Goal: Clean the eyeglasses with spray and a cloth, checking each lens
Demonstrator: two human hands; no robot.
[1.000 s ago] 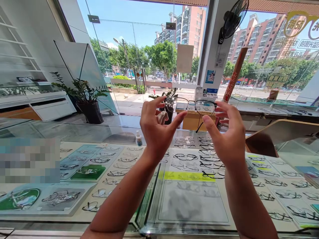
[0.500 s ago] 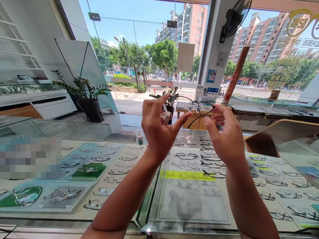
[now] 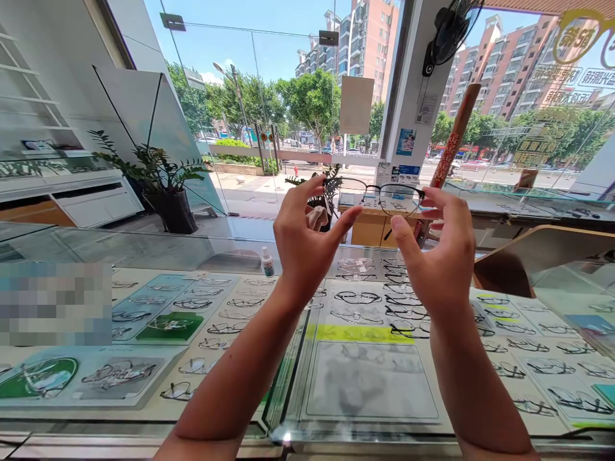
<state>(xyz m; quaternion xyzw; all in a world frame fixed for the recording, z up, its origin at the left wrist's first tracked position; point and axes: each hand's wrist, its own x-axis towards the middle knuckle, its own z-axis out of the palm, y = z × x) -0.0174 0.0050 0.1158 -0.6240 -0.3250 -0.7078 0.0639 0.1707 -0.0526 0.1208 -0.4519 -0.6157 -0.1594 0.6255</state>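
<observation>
Dark-rimmed eyeglasses hang in the air above the glass display counter, their two clear lenses side by side and nearly level. On the left end of the frame, the fingertips of my left hand close in a grip. A pale, crumpled cloth is tucked against that palm under the bent fingers. My right hand pinches the other end near the hinge, its thumb below the right lens. One dark temple tip shows beneath the lenses; the rest of the temples is mostly hidden.
The glass display counter holds rows of spectacle frames below my arms. A small white spray bottle stands on it left of my left wrist. A brown wooden-edged board slants at the right. Potted plants stand beyond.
The eyeglasses have turned from a slanted position to nearly level, lenses spread between my hands. My left fingers have moved onto the left end of the frame. The view has shifted slightly.
</observation>
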